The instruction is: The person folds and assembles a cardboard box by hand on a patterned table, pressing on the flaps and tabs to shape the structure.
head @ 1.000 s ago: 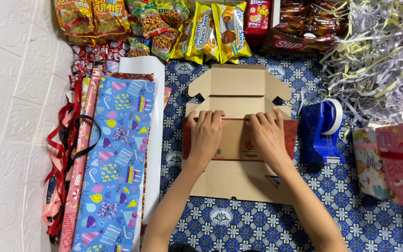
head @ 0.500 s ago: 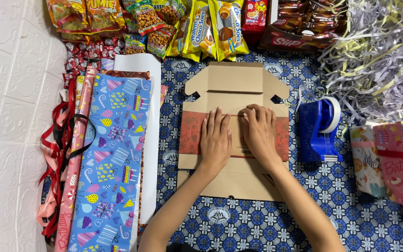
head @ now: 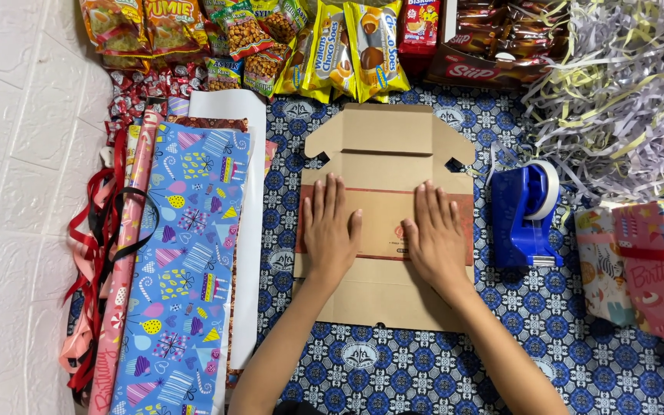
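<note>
Now | our left hand (head: 330,234) and right hand (head: 437,240) press flat, fingers spread, grasping nothing, on the unfolded cardboard box (head: 384,215) | risk: uneven pressure may skew the crease or slide it on the patterned cloth (head: 393,369).

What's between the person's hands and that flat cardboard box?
Nothing visible. The left hand and right hand both lie flat, palms down, directly on the cardboard box. The blue tape dispenser sits off to the right, apart from it.

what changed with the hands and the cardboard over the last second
Both hands slid down the flat cardboard box toward the person and spread apart: the left hand and right hand now press flat on its red band, fingers extended. Nothing was picked up. The tape dispenser and wrapping paper stayed put.
</note>
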